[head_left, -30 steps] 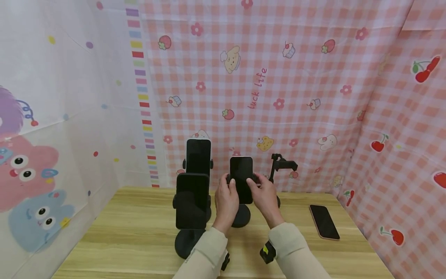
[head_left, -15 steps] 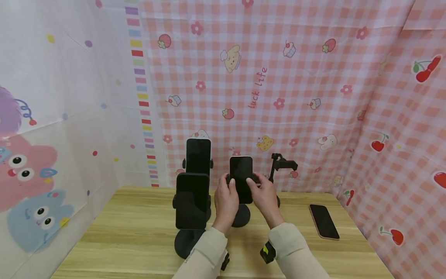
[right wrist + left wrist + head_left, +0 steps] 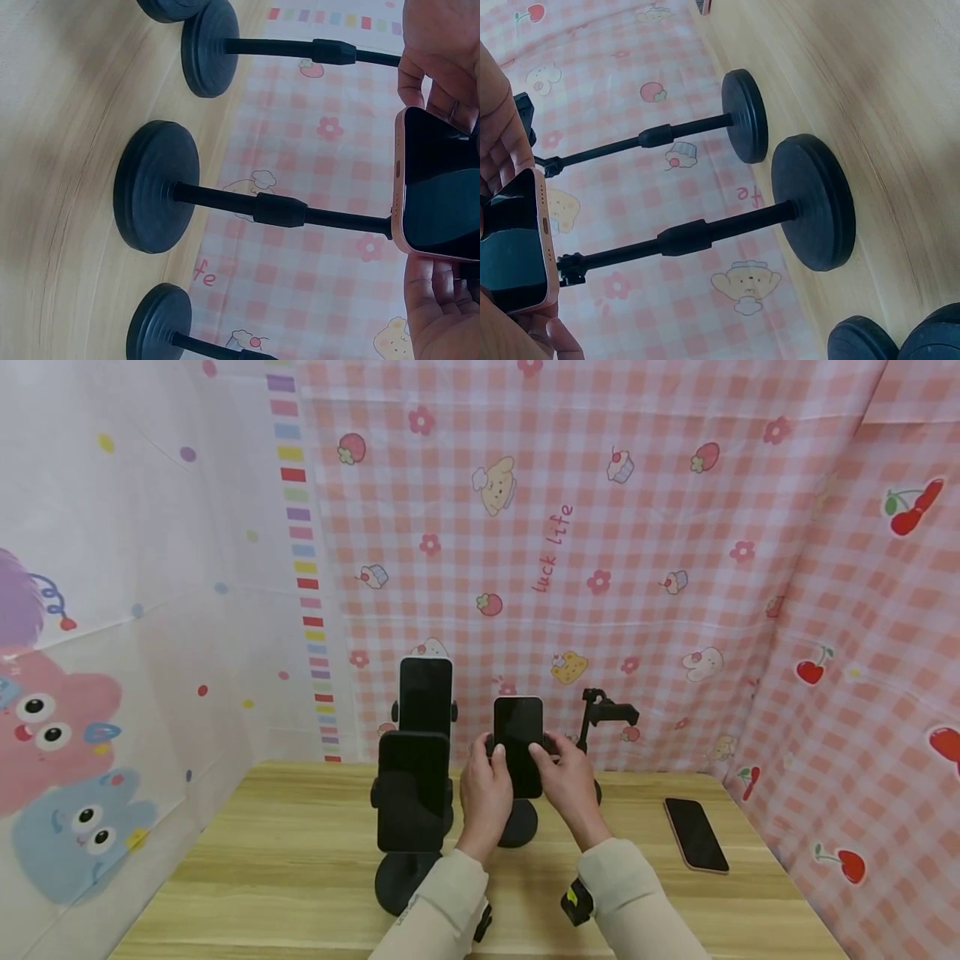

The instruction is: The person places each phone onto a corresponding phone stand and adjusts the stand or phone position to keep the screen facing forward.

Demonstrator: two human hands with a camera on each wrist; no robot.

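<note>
Pink-edged smartphone (image 3: 518, 727) upright at the top of the middle phone stand (image 3: 519, 828), we hold its left edge with the left hand (image 3: 486, 797) and its right with the right hand (image 3: 568, 783), and should press evenly lest it tilt.

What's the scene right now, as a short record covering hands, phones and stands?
left hand: grips the left side of the middle phone, thumb on its front
right hand: grips the right side, thumb on its front
middle phone: screen dark, above the middle stand
mounted phones: front phone and rear phone, left of the hands
loose phone: flat on the table, right
right stand: no phone
</note>
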